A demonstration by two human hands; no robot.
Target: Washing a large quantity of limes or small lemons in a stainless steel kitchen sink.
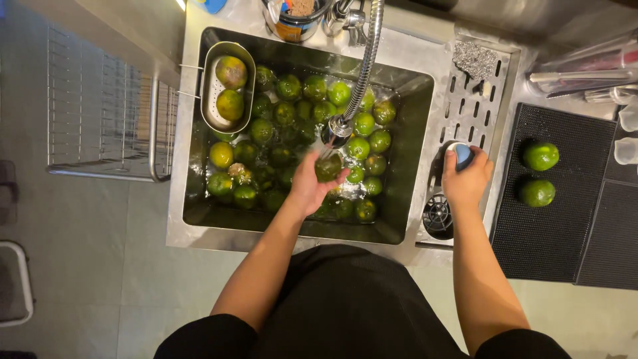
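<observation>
Head view looks straight down on a steel sink (412, 133) filled with water and many green citrus fruits (292, 126). My left hand (311, 185) reaches into the basin and grasps one green fruit (328, 166), fingers curled around it, holding it right under the spray head of the flexible faucet hose (364, 63); water runs onto it. Other fruits float all around that hand, some touching one another. My right hand (466, 178) rests on the perforated steel drain board (488, 93) beside the basin, fingers closed over a round blue-topped knob (461, 154); just below that hand I see a small round drain grate (437, 215).

Hooked on the sink's left rim is an oval steel strainer basket (210, 90) holding two yellowish-green fruits (230, 72). Right of the drain board lies a black rubber mat (565, 226) with two more green fruits (539, 156) on it, near each other but apart. A steel scouring pad (473, 60) sits at the far end of the drain board. To the left of the sink stands a wire rack (100, 119) on the grey floor. At the top edge I make out a container (292, 20) behind the faucet base, its contents unclear.
</observation>
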